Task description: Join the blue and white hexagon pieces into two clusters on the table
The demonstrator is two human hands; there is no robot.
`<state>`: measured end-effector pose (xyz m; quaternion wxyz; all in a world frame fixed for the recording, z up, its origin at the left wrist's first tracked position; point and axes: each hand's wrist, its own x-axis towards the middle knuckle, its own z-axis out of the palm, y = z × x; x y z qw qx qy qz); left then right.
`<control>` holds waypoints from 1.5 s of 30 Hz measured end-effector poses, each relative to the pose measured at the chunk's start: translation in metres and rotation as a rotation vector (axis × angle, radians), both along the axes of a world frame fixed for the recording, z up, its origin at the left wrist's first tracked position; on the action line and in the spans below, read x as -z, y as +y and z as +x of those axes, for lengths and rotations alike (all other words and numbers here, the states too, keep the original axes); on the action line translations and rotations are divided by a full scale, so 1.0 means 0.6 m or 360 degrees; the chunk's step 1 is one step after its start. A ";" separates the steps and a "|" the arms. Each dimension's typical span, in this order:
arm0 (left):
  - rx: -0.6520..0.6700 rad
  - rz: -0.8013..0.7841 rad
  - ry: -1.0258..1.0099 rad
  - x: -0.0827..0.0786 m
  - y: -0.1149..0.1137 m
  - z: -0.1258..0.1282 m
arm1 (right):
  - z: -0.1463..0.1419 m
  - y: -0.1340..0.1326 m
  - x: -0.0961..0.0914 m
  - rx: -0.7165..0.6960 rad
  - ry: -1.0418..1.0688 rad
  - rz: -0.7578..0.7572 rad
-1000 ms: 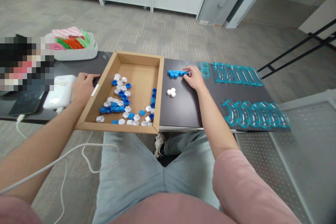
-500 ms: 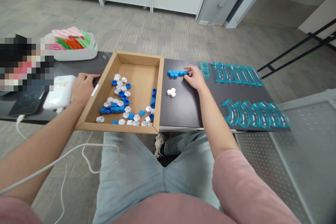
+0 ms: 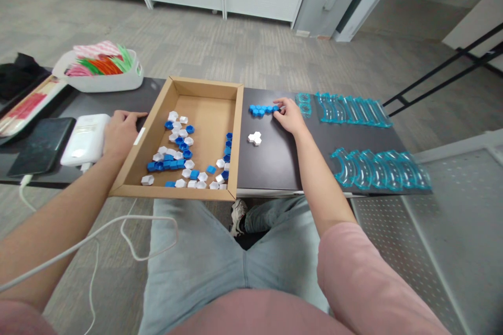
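My right hand (image 3: 288, 115) has thumb and fingertips closed around the right end of a group of blue hexagonal pieces (image 3: 261, 110) lying on the dark table. Its fingers partly cover the end piece. Nearer to me, a small cluster of white hexagonal pieces (image 3: 254, 138) sits on the tabletop. My left hand (image 3: 121, 133) rests on the table against the left side of a shallow cardboard box (image 3: 206, 193), its index finger stretched out and nothing visible in it. Loose white hexagonal pieces (image 3: 184, 133) and blue hexagonal pieces (image 3: 168, 165) are scattered inside the box.
Clear teal plastic pieces stand in a back row (image 3: 353, 110) and a front row (image 3: 381, 170) at the right. On the left are a white power bank (image 3: 84, 138), a phone (image 3: 41, 146) and a white basket (image 3: 113, 82) of colourful strips. A white cable (image 3: 118, 220) crosses my left arm.
The view has shifted slightly, moving everything a little to the left. Both hands keep about the same places relative to the box and the blue pieces.
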<state>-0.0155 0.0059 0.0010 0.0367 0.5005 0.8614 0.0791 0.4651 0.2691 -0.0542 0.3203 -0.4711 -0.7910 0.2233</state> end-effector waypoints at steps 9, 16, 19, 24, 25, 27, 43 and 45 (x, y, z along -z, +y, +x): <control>-0.0012 0.0000 -0.0010 0.003 -0.001 -0.001 | -0.004 -0.005 -0.005 -0.0001 0.0039 -0.0035; 0.0007 0.0087 -0.0050 0.013 -0.001 -0.010 | -0.003 -0.003 -0.003 -0.0025 0.0024 -0.0041; 0.0003 0.0056 -0.0059 0.011 -0.001 -0.009 | -0.004 -0.005 -0.005 -0.0033 0.0030 -0.0046; -0.0022 0.0032 -0.0041 0.007 0.000 -0.006 | -0.005 -0.010 -0.013 -0.0026 -0.0017 -0.0086; -0.0022 0.0027 -0.0036 0.006 0.000 -0.005 | -0.005 -0.012 -0.013 -0.0026 -0.0020 -0.0087; -0.0017 0.0025 -0.0038 0.004 -0.001 -0.003 | -0.005 -0.014 -0.013 -0.0011 -0.0016 -0.0086; 0.0067 0.0144 -0.0115 0.005 -0.007 0.016 | -0.042 -0.064 -0.071 -0.0108 0.0090 0.0353; 0.0071 0.0159 -0.0114 0.005 -0.008 0.018 | -0.082 -0.089 -0.098 -0.0285 0.0018 0.0355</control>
